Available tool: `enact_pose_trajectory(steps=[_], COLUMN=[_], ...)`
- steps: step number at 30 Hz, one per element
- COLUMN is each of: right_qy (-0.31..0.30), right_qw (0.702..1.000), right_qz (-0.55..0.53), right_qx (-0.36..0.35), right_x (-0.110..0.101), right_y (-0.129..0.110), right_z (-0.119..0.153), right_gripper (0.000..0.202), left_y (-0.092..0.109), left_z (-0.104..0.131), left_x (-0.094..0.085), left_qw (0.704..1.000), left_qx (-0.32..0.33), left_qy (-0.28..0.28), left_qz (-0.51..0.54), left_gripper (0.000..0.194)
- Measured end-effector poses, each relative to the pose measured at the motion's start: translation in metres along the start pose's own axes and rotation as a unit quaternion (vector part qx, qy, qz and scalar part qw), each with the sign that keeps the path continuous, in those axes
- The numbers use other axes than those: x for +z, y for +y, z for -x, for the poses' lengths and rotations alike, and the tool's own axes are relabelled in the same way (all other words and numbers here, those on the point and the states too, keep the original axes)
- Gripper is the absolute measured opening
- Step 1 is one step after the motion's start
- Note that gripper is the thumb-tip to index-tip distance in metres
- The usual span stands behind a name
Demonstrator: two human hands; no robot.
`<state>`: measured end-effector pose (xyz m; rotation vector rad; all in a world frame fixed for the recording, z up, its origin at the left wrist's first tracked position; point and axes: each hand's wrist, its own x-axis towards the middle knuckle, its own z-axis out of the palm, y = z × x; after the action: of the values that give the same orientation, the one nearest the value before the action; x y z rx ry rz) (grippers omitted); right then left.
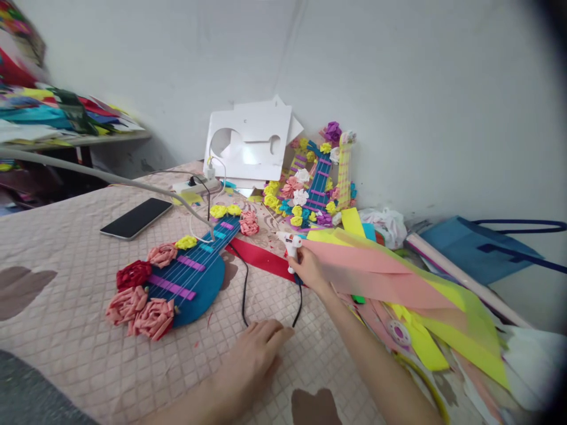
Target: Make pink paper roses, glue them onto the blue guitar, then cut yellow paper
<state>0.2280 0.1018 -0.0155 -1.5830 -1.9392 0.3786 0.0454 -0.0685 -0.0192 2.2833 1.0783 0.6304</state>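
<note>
My right hand (308, 267) is closed on a small white glue gun (291, 245), held with its nozzle toward the left above a red strip (261, 260). A black cord (244, 283) loops down from the gun's side toward my left hand (261, 345). That hand rests low over the quilted cloth, fingers bent together near the cord; whether anything is under them is hidden. To the left lies a blue paper guitar (201, 289) with purple bars, white strings and pink, red and yellow paper flowers along its edge.
A black phone (136, 218) lies at the left, near a power strip (195, 186) and a pale cable. White cut-out boards (248, 162) and flowered guitars (319, 183) lean on the wall. Pink and yellow sheets (385, 271) cover the right side.
</note>
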Motion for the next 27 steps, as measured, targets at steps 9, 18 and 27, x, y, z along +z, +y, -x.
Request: enact_pose_trajectory(steps=[9,18,27], right_qy=[0.008,-0.022,0.025], right_qw=[0.998,0.996,0.997], right_qz=[0.062,0.082,0.013], right_qx=[0.000,-0.018,-0.073], right_x=[0.012,0.023,0.006], right_y=[0.011,0.021,0.019], right_z=[-0.048,-0.081,-0.063], right_gripper=[0.016,0.031,0.026], left_y=[0.012,0.016,0.000], left_z=[-0.010,-0.019,-0.024], left_x=[-0.013,-0.018,-0.021], left_qw=[0.997,0.996,0.992], left_qx=[0.033,0.059,0.052], left_qy=[0.045,0.030,0.002], left_qz=[-0.059,-0.060,-0.116], left_gripper=[0.038,0.029,0.057])
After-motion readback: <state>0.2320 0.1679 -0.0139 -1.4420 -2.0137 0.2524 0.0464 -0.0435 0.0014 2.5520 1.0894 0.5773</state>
